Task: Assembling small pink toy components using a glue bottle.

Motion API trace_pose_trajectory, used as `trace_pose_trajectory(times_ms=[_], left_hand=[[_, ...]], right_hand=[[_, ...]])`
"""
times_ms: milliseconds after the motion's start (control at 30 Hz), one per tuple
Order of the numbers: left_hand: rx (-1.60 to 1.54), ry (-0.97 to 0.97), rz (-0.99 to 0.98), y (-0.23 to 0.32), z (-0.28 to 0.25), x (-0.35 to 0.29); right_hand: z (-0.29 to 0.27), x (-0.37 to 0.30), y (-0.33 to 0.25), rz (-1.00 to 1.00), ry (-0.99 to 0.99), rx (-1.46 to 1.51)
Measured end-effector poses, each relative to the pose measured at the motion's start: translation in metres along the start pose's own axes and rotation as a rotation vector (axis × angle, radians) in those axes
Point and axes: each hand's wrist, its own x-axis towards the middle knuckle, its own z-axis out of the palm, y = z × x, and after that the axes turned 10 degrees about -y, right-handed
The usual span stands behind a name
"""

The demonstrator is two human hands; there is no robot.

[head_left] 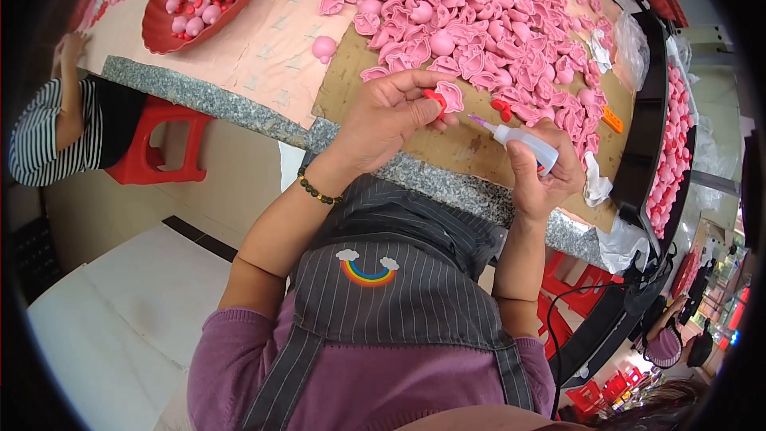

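Observation:
Between the thumb and fingers of my left hand (391, 118) is a small pink moulded plastic piece (450, 96), hollow side showing, with a red part (435, 104) beside it. My right hand (550, 166) is wrapped round a white squeeze bottle (527, 146) with a thin purple tip. The bottle is tilted, its tip pointing left toward the pink piece and apart from it. Another red piece (502, 108) lies on the brown board (447, 152) just beyond the bottle. A large heap of similar pink pieces (471, 16) covers the board's far part.
A red bowl (159, 38) of pink and red pieces stands at far left. One pink piece (324, 49) lies near it. An orange tool (612, 119) and crumpled white tissue (597, 182) lie at right, beside a black-rimmed tray of pink pieces (673, 152). A person in stripes (64, 128) sits left.

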Motion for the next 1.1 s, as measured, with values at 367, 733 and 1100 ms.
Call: trace_pose_trajectory(times_ms=[367, 733, 1100], left_hand=[[-0.070, -0.075, -0.012, 0.0012, -0.0005, -0.0004], [-0.038, -0.040, -0.044, 0.0015, 0.0013, -0.0003], [-0.016, -0.037, -0.032, 0.0033, 0.0024, -0.0006]], right_hand=[[-0.0015, -0.0010, 0.0037, 0.014, 0.041, 0.301], [0.0005, -0.0010, 0.0006, 0.045, -0.016, 0.198], [-0.0003, -0.0026, 0.0024, 0.048, -0.007, 0.185]])
